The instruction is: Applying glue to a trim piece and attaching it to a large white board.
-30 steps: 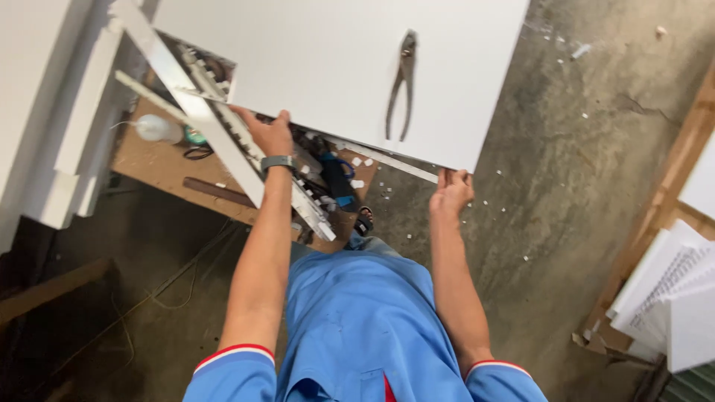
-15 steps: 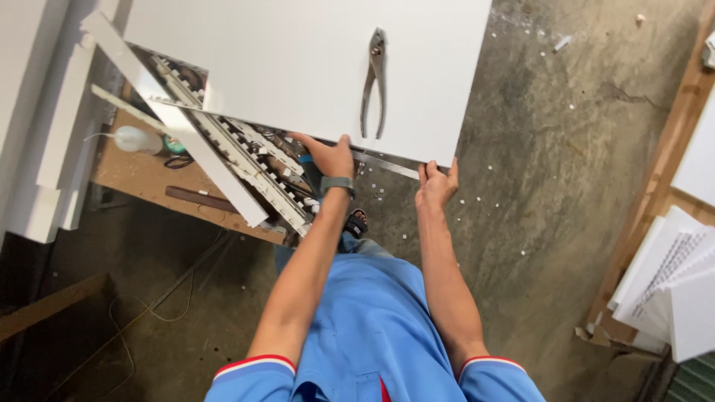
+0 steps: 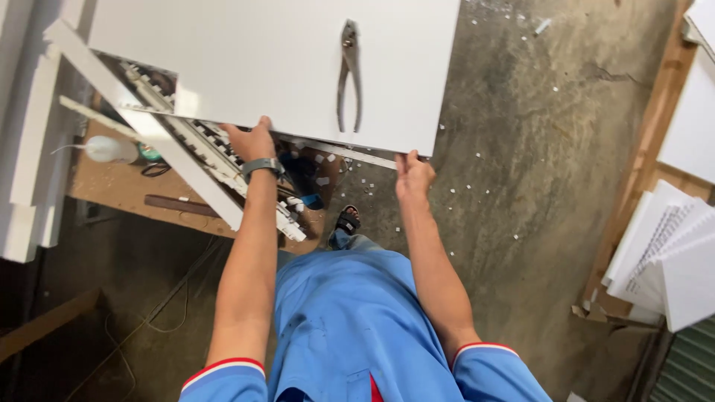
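**Blue shirt, trimmed sleeves, a wristwatch**

The person wears a bright blue short-sleeved shirt (image 3: 350,320). Each sleeve ends in a cuff banded red and white. A small red patch shows at the shirt's lower front. The arms are bare below the sleeves. On the left wrist sits a grey wristwatch (image 3: 262,166). Blue jeans show below the shirt, and a dark open sandal (image 3: 347,220) is on one foot.

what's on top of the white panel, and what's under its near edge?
On the white panel lie metal pliers. Left hand and right hand grip its near edge. Under it, white slotted strips and a metal rail poke out; the rest is covered.
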